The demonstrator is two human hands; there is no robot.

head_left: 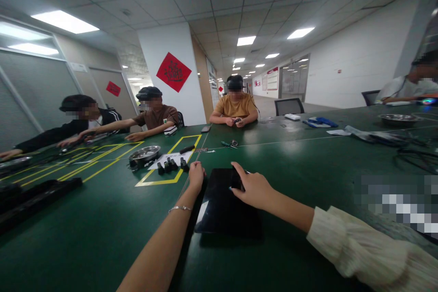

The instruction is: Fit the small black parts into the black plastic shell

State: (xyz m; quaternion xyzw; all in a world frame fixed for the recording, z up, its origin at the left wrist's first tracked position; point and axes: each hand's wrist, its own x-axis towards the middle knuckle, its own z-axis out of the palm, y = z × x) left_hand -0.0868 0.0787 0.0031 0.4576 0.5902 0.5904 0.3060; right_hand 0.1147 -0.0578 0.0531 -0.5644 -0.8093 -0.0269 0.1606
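Note:
A glossy black flat panel (222, 207) lies on the green table in front of me, with light reflected at its left edge. My left hand (196, 177) is closed beside the panel's far left corner, and its curled fingers hide whatever may be in them. Over the panel's right side is my right hand (256, 188), thumb and index finger parted around a small black object (238, 179). That object blends into the dark panel, so its kind is unclear. Several black cylindrical parts (171, 165) stand just left of my left hand.
A metal bowl (145, 153) and a white sheet (157, 163) sit by yellow tape (160, 182). Farther off lie green-handled pliers (228, 144) and a blue cloth-like item (320, 122). Black rails (41, 198) are at left. Several people sit around the table (308, 164).

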